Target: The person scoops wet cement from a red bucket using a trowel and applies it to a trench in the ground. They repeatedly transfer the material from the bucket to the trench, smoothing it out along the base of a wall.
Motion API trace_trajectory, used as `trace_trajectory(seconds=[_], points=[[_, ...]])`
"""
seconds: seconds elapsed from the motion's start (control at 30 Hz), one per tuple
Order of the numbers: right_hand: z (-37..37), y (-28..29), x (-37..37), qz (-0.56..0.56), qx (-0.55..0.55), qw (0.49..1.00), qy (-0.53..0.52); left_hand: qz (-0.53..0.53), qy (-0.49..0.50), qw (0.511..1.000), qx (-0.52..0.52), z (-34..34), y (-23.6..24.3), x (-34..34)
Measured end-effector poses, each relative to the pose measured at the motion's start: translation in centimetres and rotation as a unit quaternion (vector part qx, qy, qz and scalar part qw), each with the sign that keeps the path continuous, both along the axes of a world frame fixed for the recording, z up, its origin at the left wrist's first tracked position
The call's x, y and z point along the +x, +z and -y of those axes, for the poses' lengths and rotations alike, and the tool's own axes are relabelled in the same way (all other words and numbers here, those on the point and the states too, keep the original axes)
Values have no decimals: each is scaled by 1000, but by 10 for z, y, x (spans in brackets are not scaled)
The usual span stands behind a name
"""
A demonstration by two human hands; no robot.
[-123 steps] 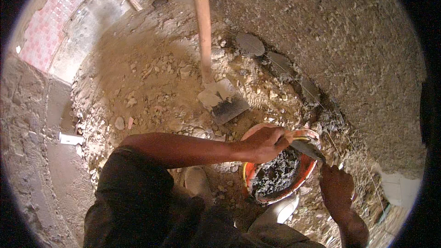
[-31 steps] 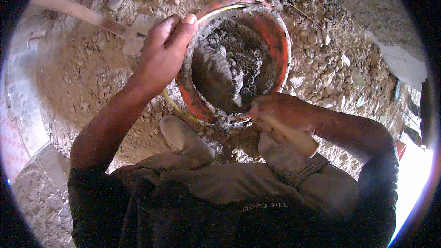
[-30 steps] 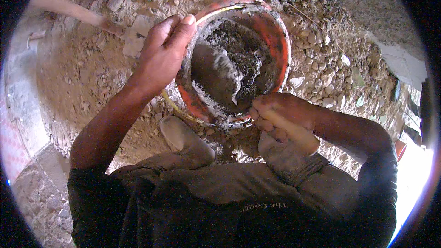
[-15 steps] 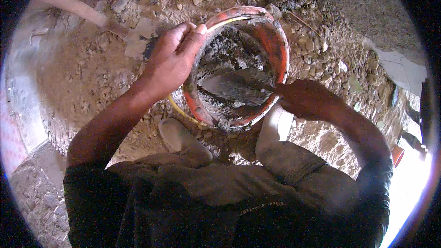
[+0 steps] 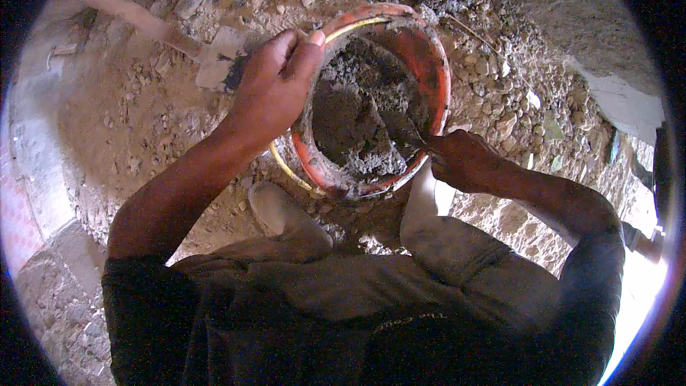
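Note:
An orange-red bucket (image 5: pixel 442 82), crusted with grey along its edge, stands on the ground between my feet. Grey wet mortar (image 5: pixel 346 104) lies inside it. My left hand (image 5: pixel 271 89) is closed over the rim at the upper left, thumb on top beside a yellow band (image 5: pixel 350 28). My right hand (image 5: pixel 461 161) is closed round the handle of a trowel at the bucket's right side. The trowel's blade (image 5: pixel 400 127) dips into the mortar, partly covered by it, and the handle is mostly hidden in my fist.
Loose soil and stones (image 5: pixel 493 71) surround the bucket. A blurred brown shaft (image 5: pixel 132 18) runs from the upper left to a flat grey piece (image 5: pixel 218 57). A rough grey slab (image 5: pixel 572 21) lies at the upper right. My shoes (image 5: pixel 268 204) flank the bucket.
The trowel blade, flat and broad across the mortar before, is now turned and sunk partly into it. The bucket tilts slightly differently. My left hand keeps its grip on the rim.

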State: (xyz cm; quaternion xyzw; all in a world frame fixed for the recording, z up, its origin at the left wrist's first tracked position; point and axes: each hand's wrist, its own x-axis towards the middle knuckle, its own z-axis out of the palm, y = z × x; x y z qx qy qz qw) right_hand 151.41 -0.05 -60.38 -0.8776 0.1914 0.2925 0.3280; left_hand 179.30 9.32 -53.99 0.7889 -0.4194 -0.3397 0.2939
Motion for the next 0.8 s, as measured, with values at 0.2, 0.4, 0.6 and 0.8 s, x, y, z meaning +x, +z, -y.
trace_trajectory(seconds=[0.2,0.4,0.6,0.8], points=[[-34,0,20,147,75,982,-88,18,43,998,-44,-1,0,-7],[-26,22,15,41,59,993,-94,-36,42,996,-65,-1,-11,10],[6,43,-1,177,53,980,-79,-72,92,993,-6,0,-15,28],[56,67,-53,176,85,973,-125,-119,174,977,25,-4,-19,36]])
